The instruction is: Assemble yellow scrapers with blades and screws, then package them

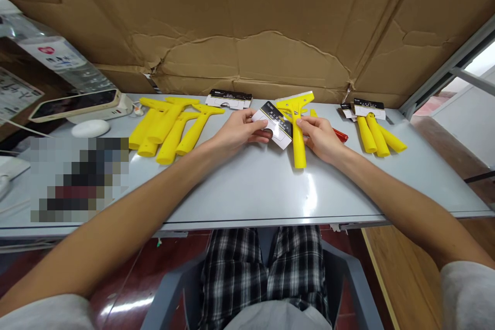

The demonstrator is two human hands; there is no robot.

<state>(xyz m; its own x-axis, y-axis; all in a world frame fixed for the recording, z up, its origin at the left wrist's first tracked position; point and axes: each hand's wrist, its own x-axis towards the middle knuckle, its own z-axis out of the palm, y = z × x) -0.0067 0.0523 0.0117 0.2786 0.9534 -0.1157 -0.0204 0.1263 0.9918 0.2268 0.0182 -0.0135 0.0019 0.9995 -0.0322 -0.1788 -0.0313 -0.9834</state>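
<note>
grey tabletop (247, 188) below, left hand (243, 129) pinches a card (279, 128), right hand (322, 138) a yellow scraper (299, 147).

Even, moderately bright light covers the glossy pale-grey tabletop (240, 191), with a white glare patch just nearer the wearer than the right hand (323, 139). Soft, faint shadows lie under the yellow plastic T-shaped tools (187, 136) left of the left hand (242, 131). Beyond both hands, the brown cardboard wall (251, 5) looks duller. Wide-angle stretching slants the clear plastic bottle (64, 56) far left of the hands. A pixelated block hides part of the tabletop nearer the left forearm; small print on the black-and-white card (276, 126) between the hands is soft.
</note>
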